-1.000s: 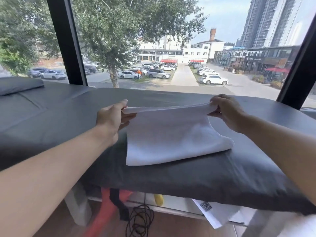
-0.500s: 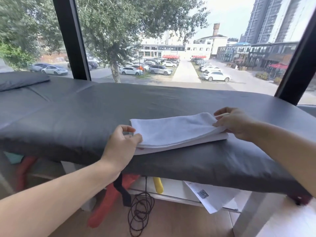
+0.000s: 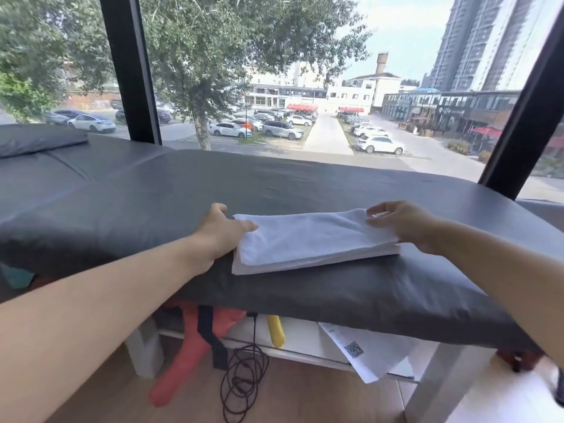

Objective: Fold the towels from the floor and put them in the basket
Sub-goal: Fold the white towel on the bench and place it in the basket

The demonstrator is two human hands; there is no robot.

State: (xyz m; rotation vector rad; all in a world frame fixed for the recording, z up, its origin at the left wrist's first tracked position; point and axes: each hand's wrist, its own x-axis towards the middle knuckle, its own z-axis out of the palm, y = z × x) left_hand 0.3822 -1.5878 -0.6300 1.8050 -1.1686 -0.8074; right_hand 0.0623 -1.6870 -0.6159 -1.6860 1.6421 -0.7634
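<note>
A white towel (image 3: 308, 239), folded into a long flat rectangle, lies on the near part of a dark grey padded worktop (image 3: 152, 196) before a large window. The left hand (image 3: 221, 232) rests at the towel's left end, fingers (image 3: 247, 228) lying over its corner. The right hand (image 3: 406, 222) is at the right end, fingers touching the top layer. Beneath the worktop hang a coiled black cable (image 3: 241, 383), a yellow object (image 3: 276, 331) and a printed sheet (image 3: 366, 352).
</note>
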